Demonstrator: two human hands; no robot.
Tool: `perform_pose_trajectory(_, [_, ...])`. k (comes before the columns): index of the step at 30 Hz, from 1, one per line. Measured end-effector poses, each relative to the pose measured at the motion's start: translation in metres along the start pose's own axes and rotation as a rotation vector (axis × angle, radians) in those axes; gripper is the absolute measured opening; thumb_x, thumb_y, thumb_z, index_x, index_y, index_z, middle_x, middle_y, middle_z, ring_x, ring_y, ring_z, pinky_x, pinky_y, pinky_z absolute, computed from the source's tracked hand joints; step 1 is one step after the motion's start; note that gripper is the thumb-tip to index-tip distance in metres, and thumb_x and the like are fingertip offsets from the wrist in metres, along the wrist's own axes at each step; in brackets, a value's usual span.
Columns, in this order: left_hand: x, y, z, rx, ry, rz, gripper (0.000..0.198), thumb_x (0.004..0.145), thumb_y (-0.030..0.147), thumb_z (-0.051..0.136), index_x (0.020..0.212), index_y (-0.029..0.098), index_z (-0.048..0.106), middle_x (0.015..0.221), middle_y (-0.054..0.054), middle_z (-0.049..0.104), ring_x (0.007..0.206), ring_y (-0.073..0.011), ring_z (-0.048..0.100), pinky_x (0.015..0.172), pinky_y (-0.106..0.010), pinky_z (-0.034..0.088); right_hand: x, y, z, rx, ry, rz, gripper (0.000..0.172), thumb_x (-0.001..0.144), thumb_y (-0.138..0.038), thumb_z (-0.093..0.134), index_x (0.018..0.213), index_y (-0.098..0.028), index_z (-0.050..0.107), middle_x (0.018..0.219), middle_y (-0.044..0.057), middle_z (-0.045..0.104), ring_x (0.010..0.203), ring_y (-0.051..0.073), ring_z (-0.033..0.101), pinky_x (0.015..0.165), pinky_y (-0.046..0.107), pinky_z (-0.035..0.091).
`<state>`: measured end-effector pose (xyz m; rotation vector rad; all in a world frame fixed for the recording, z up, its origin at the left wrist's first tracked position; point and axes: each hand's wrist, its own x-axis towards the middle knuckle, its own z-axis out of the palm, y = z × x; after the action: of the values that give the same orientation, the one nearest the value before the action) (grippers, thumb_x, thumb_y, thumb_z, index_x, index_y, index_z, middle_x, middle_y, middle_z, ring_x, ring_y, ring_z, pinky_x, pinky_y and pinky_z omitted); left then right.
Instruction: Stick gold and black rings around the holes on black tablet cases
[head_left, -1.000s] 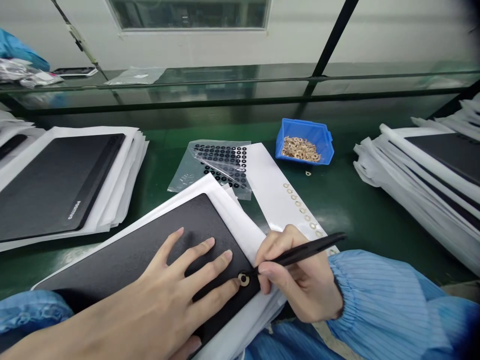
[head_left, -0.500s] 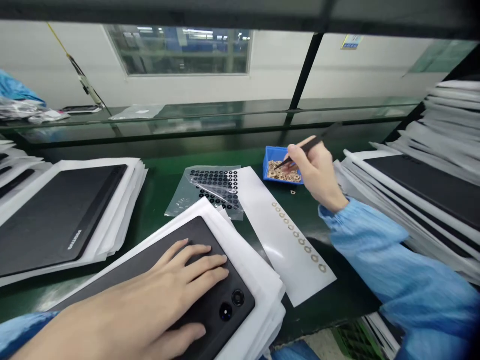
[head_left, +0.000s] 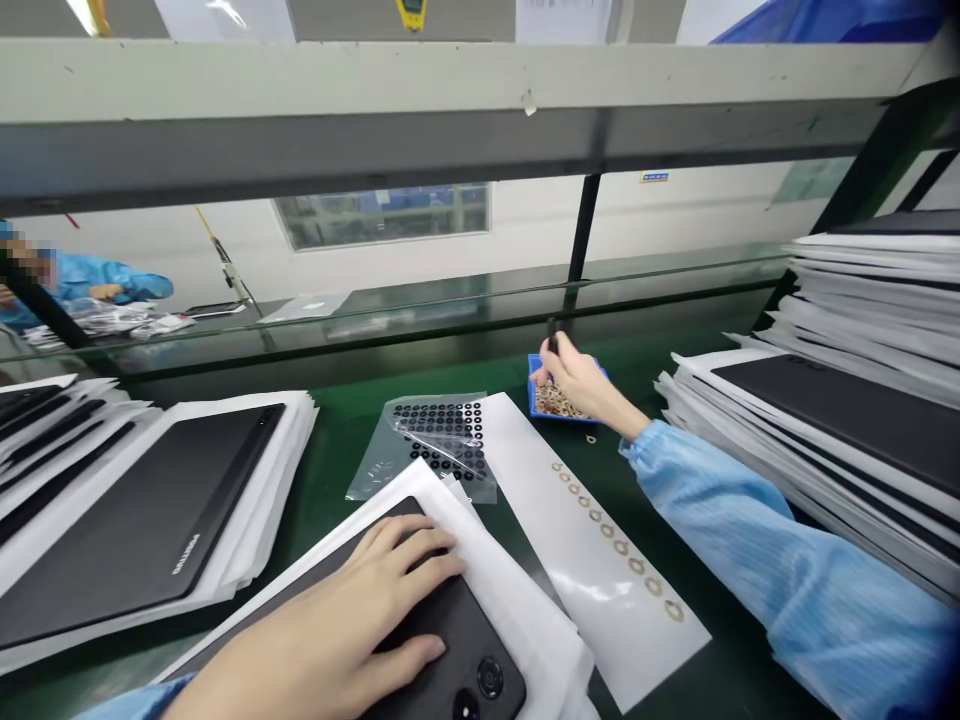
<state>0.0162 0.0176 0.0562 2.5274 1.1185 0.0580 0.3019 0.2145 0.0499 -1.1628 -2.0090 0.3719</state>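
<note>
My left hand lies with its fingers spread on a black tablet back cover, which has two round lens openings near its corner and rests on white paper sheets. Over a small blue tray, my right hand is closed around dark tweezers; their tips are hidden behind the hand. Many small tan rings fill the tray. A white glossy strip between the hands carries a slanted row of similar rings. Beside it, a clear film bears rows of black rings.
A stack of black covers interleaved with white paper stands at left, and taller stacks stand at right. One loose ring lies before the tray. A shelf crosses overhead. A person in blue sits across the bench.
My view has tilted up, bringing the shelf and the other person into sight. My right hand has turned over the tray, and its tweezers now point more upright. My left hand stays on the cover.
</note>
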Motion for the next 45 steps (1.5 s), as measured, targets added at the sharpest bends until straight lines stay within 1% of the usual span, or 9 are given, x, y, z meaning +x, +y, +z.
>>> perform_pose_trajectory(5, [0.002,-0.002,0.000,-0.047,0.105,-0.022,0.038,0.091,0.027,0.049,0.129,0.032,0.046,0.138,-0.001,0.044,0.131,-0.0187,0.034,0.110,-0.034,0.030,-0.033,-0.045,0.051,0.016,-0.405,-0.254,0.009,0.080,-0.013,0.057,0.072,-0.018,0.054,0.073,0.003,0.062,0.069,0.016,0.058,0.067,0.025,0.043])
perform_pose_trajectory(9, [0.007,-0.011,-0.004,-0.082,0.286,-0.048,0.022,0.092,0.023,0.044,0.109,0.023,0.058,0.121,-0.005,0.056,0.115,-0.0182,0.049,0.101,-0.030,0.038,-0.050,-0.038,0.082,0.011,-0.559,-0.321,0.015,0.066,-0.017,0.076,0.068,-0.016,0.060,0.065,-0.001,0.058,0.061,0.014,0.054,0.056,0.022,0.039])
perform_pose_trajectory(14, [0.026,-0.036,-0.020,-0.219,0.436,-0.220,0.017,0.087,0.028,0.051,0.086,0.018,0.065,0.091,-0.004,0.065,0.088,-0.0197,0.058,0.081,-0.028,0.042,-0.043,-0.008,0.093,-0.034,-0.478,-0.251,0.004,0.073,-0.013,0.069,0.072,-0.015,0.065,0.074,0.003,0.064,0.068,0.015,0.058,0.060,0.023,0.039])
perform_pose_trajectory(19, [0.060,-0.076,-0.028,-0.417,0.344,-0.376,0.031,0.085,0.032,0.056,0.061,0.014,0.062,0.061,-0.001,0.061,0.062,-0.0141,0.057,0.061,-0.023,0.043,-0.040,-0.002,0.098,-0.084,-0.401,-0.233,0.007,0.080,-0.018,0.064,0.076,-0.014,0.064,0.080,0.003,0.065,0.074,0.015,0.059,0.067,0.027,0.044])
perform_pose_trajectory(24, [0.086,-0.096,-0.012,-0.753,0.154,-0.479,0.038,0.092,0.043,0.052,0.071,0.012,0.062,0.062,0.001,0.062,0.054,-0.0101,0.058,0.059,-0.026,0.049,-0.030,-0.015,0.091,-0.135,-0.270,-0.198,0.012,0.084,-0.022,0.061,0.077,-0.013,0.062,0.078,0.001,0.062,0.075,0.015,0.059,0.073,0.032,0.046])
perform_pose_trajectory(28, [0.092,-0.096,0.006,-1.053,0.096,-0.532,0.052,0.086,0.058,0.051,0.085,0.009,0.068,0.075,-0.008,0.070,0.070,-0.0175,0.067,0.067,-0.028,0.053,-0.022,-0.024,0.086,-0.114,-0.211,-0.197,0.006,0.078,-0.014,0.065,0.072,-0.014,0.064,0.074,0.004,0.064,0.071,0.017,0.059,0.068,0.028,0.043])
perform_pose_trajectory(34, [0.094,-0.098,0.028,-1.457,0.241,-0.384,0.058,0.083,0.059,0.053,0.118,0.013,0.056,0.121,-0.014,0.061,0.113,-0.0241,0.057,0.091,-0.030,0.047,-0.024,-0.020,0.095,-0.033,-0.169,-0.179,0.006,0.078,-0.016,0.064,0.073,-0.015,0.065,0.075,0.006,0.067,0.071,0.019,0.061,0.066,0.028,0.045])
perform_pose_trajectory(37, [0.099,-0.102,0.033,-1.582,0.329,-0.365,0.058,0.080,0.058,0.058,0.116,0.013,0.053,0.121,-0.017,0.060,0.105,-0.0273,0.062,0.086,-0.035,0.050,-0.030,-0.021,0.099,0.002,-0.191,-0.192,0.006,0.080,-0.018,0.062,0.074,-0.016,0.064,0.077,0.006,0.067,0.071,0.018,0.061,0.066,0.027,0.046])
perform_pose_trajectory(45, [0.107,-0.109,0.036,-1.651,0.566,-0.485,0.014,0.089,0.024,0.057,0.094,0.011,0.059,0.091,-0.005,0.065,0.075,-0.0144,0.064,0.068,-0.029,0.053,-0.026,-0.036,0.085,0.039,-0.443,-0.236,0.013,0.077,-0.022,0.065,0.066,-0.015,0.067,0.061,0.000,0.063,0.058,0.014,0.057,0.055,0.021,0.040])
